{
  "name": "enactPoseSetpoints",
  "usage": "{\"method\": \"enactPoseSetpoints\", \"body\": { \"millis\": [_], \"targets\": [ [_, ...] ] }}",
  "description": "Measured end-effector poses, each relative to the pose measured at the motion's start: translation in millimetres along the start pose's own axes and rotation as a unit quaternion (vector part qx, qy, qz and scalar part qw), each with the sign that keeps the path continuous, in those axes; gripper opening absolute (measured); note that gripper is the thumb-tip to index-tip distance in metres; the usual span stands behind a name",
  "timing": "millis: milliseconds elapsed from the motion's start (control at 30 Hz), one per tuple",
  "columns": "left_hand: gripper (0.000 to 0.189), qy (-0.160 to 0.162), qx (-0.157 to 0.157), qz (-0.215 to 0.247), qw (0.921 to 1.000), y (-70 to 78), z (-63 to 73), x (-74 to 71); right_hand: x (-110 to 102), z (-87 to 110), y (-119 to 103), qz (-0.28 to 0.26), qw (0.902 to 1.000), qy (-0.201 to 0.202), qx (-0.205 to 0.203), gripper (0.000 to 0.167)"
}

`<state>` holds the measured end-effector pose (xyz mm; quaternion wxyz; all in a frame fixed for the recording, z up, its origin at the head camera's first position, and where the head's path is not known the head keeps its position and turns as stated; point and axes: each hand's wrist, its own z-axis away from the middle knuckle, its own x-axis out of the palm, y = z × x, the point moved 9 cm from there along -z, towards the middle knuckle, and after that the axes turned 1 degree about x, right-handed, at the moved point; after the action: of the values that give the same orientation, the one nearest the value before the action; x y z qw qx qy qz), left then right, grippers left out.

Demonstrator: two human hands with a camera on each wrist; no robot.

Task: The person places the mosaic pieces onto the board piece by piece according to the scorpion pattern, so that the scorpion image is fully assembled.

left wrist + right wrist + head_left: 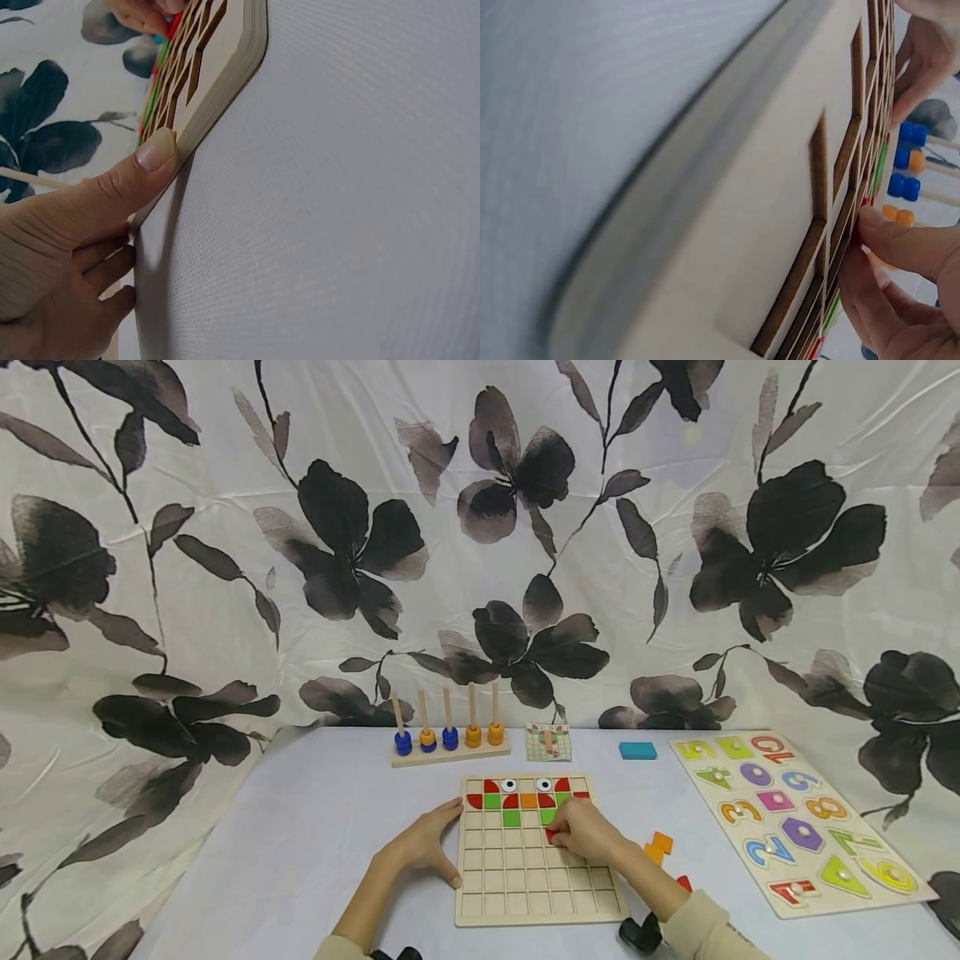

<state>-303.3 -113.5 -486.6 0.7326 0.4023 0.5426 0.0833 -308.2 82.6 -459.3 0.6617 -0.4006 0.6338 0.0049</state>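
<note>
A wooden grid board [495, 906] lies on the table, its upper rows partly filled with red, green, orange and eye-patterned tiles. Along its left edge rests my left hand [423, 843], thumb and fingers spread apart; the left wrist view shows the thumb [154, 154] against the board's edge. Over the third and fourth rows, my right hand [588, 833] pinches a red tile [551, 835] between thumb and fingers. Just above that tile are green tiles [512, 818] set in the grid. The right hand hides several squares at the board's right side.
Loose orange tiles [662, 842] and a red piece [684, 883] lie right of the board, near my right forearm. A number puzzle board [813, 852] lies farther right. Behind stand a peg bead counter [450, 755], a pattern card [548, 743] and a blue block [637, 751].
</note>
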Motion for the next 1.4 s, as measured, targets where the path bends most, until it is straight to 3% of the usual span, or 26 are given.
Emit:
{"method": "enactPoseSetpoints", "body": {
  "millis": [267,467,700,933,1400],
  "targets": [
    [0.110,0.001,0.003,0.003,1.0000,0.5,0.3,-0.5,5.2,-2.6,-6.4,0.005,0.9996,-0.026,-0.014,0.008],
    [0.110,0.004,0.005,0.007,1.0000,1.1,1.0,-1.3,4.1,-2.6,-11.4,-0.004,0.9991,-0.013,-0.041,0.007],
    [0.109,0.005,0.008,0.008,0.9999,1.5,1.2,-1.0,3.1,-2.7,-6.7,-0.009,0.9995,0.003,-0.028,0.005],
    [0.108,0.008,0.028,-0.001,0.9996,5.7,4.1,-3.3,3.8,0.3,-0.1,-0.018,0.9993,-0.017,-0.026,0.005],
    [0.109,0.001,0.000,-0.003,1.0000,0.1,1.2,-0.2,-4.6,14.1,3.3,0.003,0.9994,-0.010,-0.032,0.012]
  ]
}}
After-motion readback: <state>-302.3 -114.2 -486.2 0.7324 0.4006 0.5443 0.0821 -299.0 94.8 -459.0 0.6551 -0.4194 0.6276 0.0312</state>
